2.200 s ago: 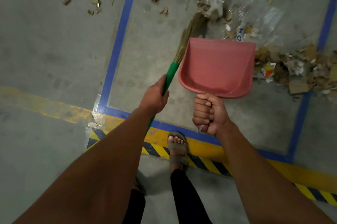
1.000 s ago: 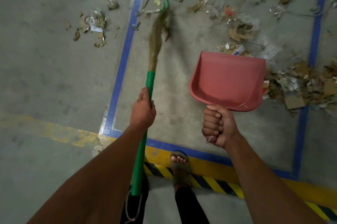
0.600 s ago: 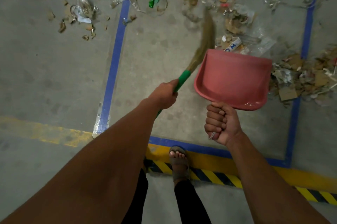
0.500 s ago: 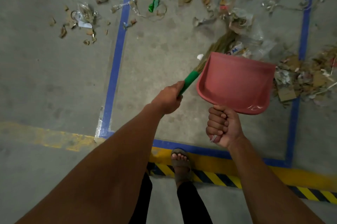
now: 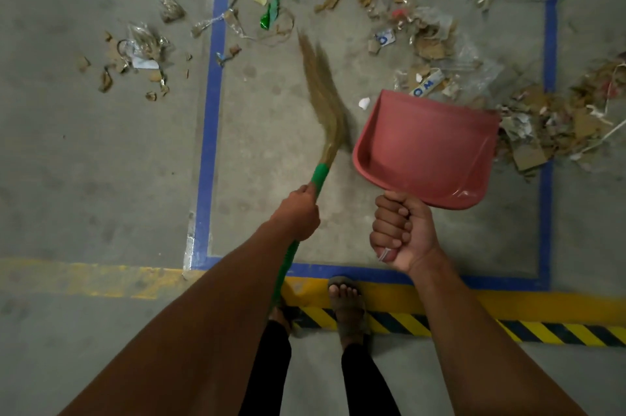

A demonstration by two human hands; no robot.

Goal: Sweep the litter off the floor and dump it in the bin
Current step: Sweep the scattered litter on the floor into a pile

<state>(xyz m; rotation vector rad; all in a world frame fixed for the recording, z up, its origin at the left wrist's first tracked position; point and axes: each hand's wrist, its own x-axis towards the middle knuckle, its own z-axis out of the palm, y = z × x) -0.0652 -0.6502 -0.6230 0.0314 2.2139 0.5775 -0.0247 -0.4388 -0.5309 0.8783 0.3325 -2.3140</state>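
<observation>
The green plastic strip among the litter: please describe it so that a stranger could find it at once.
Start from the left blue floor line and follow it toward the top of the view. Just to its right, beyond the tip of the straw broom, lies the twisted green plastic strip. It is the only bright green piece; the scraps around it are brown, white or clear.

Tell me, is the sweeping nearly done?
No, it's barely begun. The red dustpan in the right hand looks empty. The left hand grips the broom, its bristles on bare floor. Litter still lies scattered beyond the pan and across the blue line. No bin is in view.
</observation>
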